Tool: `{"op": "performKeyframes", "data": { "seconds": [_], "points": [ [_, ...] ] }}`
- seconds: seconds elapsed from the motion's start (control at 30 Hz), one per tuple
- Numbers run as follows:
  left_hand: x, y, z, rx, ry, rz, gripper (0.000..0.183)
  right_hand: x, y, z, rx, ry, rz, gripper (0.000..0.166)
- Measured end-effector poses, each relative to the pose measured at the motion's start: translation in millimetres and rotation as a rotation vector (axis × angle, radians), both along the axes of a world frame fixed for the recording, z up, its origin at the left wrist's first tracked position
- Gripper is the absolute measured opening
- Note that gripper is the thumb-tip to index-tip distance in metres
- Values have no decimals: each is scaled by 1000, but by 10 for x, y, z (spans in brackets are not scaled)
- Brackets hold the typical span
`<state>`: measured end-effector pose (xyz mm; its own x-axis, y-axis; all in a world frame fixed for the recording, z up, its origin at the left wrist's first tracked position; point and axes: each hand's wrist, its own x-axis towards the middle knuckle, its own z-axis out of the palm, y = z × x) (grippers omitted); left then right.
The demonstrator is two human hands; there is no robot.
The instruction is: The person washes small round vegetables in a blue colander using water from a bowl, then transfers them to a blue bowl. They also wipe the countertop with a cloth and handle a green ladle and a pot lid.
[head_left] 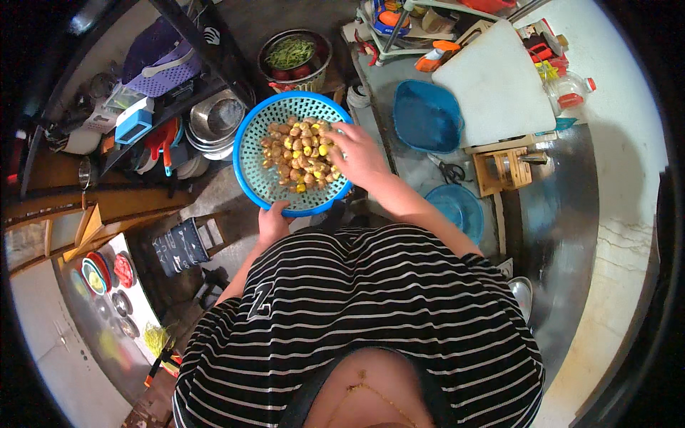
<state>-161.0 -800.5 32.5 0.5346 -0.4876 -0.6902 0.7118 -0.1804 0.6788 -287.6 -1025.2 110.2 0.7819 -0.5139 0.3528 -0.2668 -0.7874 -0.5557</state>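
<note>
A round blue plastic colander (249,176) is held up before me, with a heap of small brown and yellow pieces (305,152), perhaps chestnuts, in its middle and right part. My left hand (274,223) grips the near rim of the colander, its thumb over the edge. My right hand (357,154) is over the colander's right side, fingers spread and touching or just above the heap; whether a piece lies between them cannot be told.
On the counter at right are a dark blue basin (428,115), a lighter blue basin (457,211), scissors (451,170), a white cutting board (497,85) and a wooden holder (502,170). A basket of green vegetables (291,56) stands beyond. Metal bowls (217,115) fill the left shelf.
</note>
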Motion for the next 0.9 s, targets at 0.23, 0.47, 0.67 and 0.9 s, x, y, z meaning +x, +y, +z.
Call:
{"op": "performKeyframes", "data": {
  "seconds": [0.23,0.47,0.67,0.9],
  "points": [
    [-216,-152,55,-29,54,30,20,350,656,-152,89,230,154,50],
    [-269,-142,183,-77,102,63,16,209,598,-271,-192,303,365,31],
    [-326,-182,256,34,68,22,12,144,-136,-399,133,208,158,28],
    [-349,-163,278,70,-56,-134,16,-290,-143,-97,327,270,-217,45]
  ]
}}
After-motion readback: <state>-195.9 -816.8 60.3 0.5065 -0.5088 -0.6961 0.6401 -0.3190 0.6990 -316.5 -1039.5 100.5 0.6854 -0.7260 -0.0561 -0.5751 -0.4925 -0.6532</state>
